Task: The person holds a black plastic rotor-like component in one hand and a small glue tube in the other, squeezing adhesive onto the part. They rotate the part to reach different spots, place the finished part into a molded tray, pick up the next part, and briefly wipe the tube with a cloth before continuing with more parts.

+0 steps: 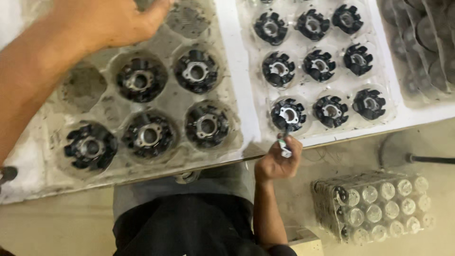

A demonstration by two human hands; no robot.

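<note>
My right hand (pixel 277 162) is closed around a small pen-like tool (pixel 285 142). Its tip points up at a black wound stator (pixel 288 114) in the near-left cell of a clear tray (pixel 308 47) that holds several such stators. My left hand (pixel 113 19) reaches over the far end of a dirtier clear tray (pixel 177 102), also with several black stators (pixel 141 79). The fingers curl at the frame's top edge beside something dark, and whether they grip it is hidden.
The trays lie on a white tabletop (pixel 239 71). A third tray (pixel 422 42) of dark discs sits at the far right. On the floor stand a stack of clear trays (pixel 374 204) and a round stand base (pixel 395 149) with a black rod (pixel 433 160).
</note>
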